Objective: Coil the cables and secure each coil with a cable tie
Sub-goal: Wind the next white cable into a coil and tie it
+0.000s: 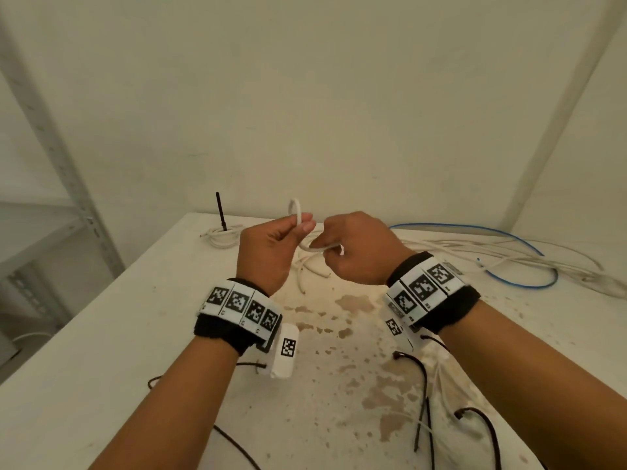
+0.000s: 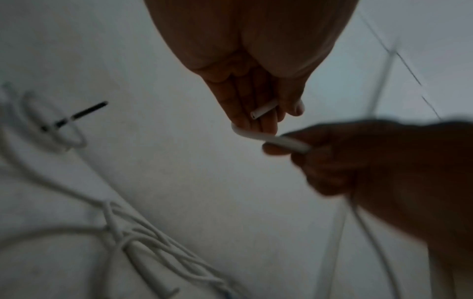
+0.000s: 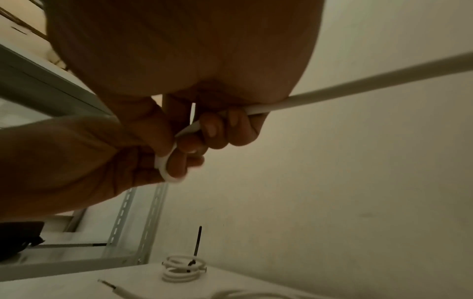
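Holding a white cable above the tabletop, the left hand pinches its cut end, bent into a first small loop. The right hand, just beside it, grips the same cable a little further along. From there its length trails right, down towards the tabletop.

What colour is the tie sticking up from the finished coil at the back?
Black; the cable tie on the white coil shows best in the head view.

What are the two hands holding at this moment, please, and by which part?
One white cable: the left hand pinches a small loop near its cut end, and the right hand grips the run just beyond that loop.
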